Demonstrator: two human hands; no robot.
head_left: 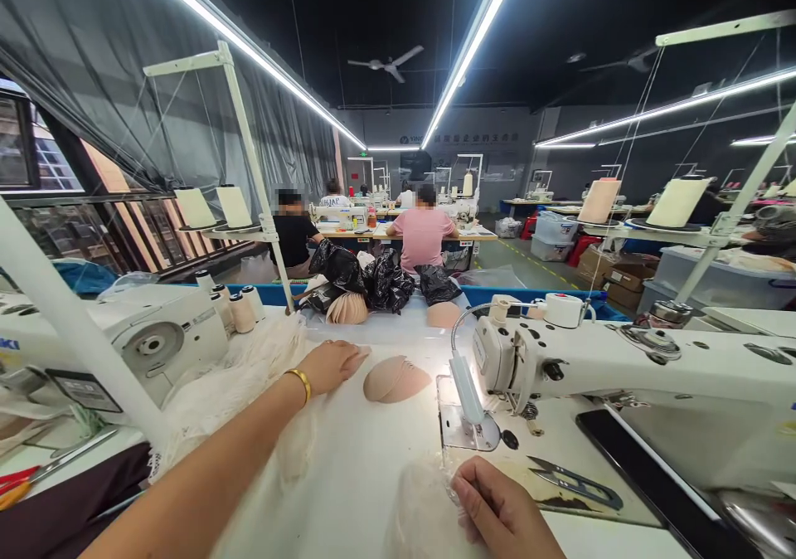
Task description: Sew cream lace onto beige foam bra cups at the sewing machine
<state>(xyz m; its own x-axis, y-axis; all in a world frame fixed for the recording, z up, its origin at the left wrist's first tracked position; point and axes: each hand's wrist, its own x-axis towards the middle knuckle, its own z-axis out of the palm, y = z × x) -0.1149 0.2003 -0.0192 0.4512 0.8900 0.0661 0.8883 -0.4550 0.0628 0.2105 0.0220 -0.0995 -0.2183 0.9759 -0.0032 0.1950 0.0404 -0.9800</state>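
My left hand [336, 366], with a gold bangle at the wrist, reaches forward over the white tabletop, its fingers stretched out and low. Just right of its fingertips lie beige bra cups [396, 378], overlapping. Under and beside my left forearm is a heap of cream lace fabric [211, 393]. My right hand [497, 501] is closed at the front edge, thumb against fingers, on a sheer pale fabric [426, 501] that hangs over the table. Behind it stands the sewing machine's needle plate [466, 426], lit by a small lamp [465, 389]. Thread snips [578, 483] lie to its right.
A white sewing machine [597, 360] fills the right side; a black phone-like slab [647, 476] lies under its arm. Black plastic bags [389, 281] and stacked cups [347, 308] sit at the back. Thread cones [242, 312], another machine [124, 343] and scissors [31, 480] are left. Co-workers [424, 231] sit ahead.
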